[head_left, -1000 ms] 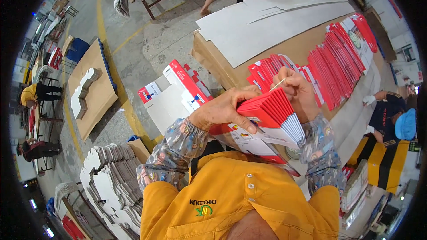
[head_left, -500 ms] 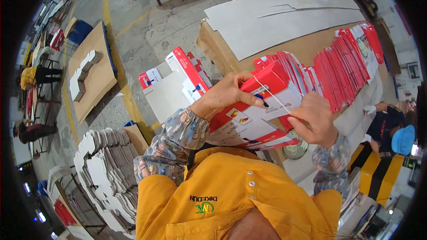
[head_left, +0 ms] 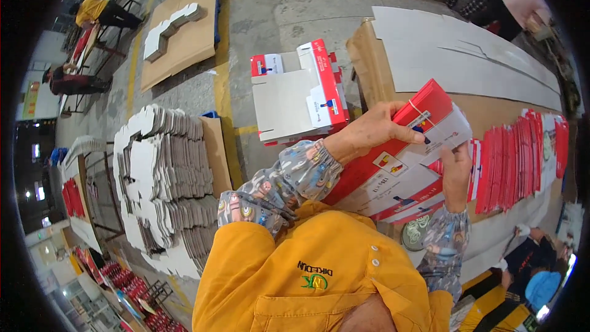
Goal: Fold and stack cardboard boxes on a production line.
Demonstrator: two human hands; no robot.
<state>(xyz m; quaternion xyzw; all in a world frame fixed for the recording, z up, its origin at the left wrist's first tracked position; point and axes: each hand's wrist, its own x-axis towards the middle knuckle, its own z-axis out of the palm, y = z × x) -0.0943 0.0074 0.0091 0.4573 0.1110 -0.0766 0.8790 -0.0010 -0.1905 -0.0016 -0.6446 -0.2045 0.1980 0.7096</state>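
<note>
A bundle of flattened red-and-white cardboard boxes (head_left: 375,187) lies tilted in front of my chest. My left hand (head_left: 381,130) grips its upper left edge, thumb pressed on the printed face and fingers behind. A thin pale rubber band (head_left: 420,109) crosses the bundle near its far end, just beyond that thumb. My right hand (head_left: 456,172) is closed at the bundle's right edge, its fingers partly hidden. Below the bundle, close to my right forearm, sits a round dish (head_left: 413,243) with pale green rubber bands in it.
Rows of red folded cartons (head_left: 507,166) stand to the right on the table, behind large white sheets (head_left: 455,55). A stack of red-and-white cartons (head_left: 286,101) stands ahead. Grey-white cardboard piles (head_left: 166,178) rise at the left. Co-workers are at far left, upper right and lower right.
My right hand has let go of the stretched rubber band and now closes on the bundle's edge. The band lies across the bundle. My view has turned, shifting the scene rightward.
</note>
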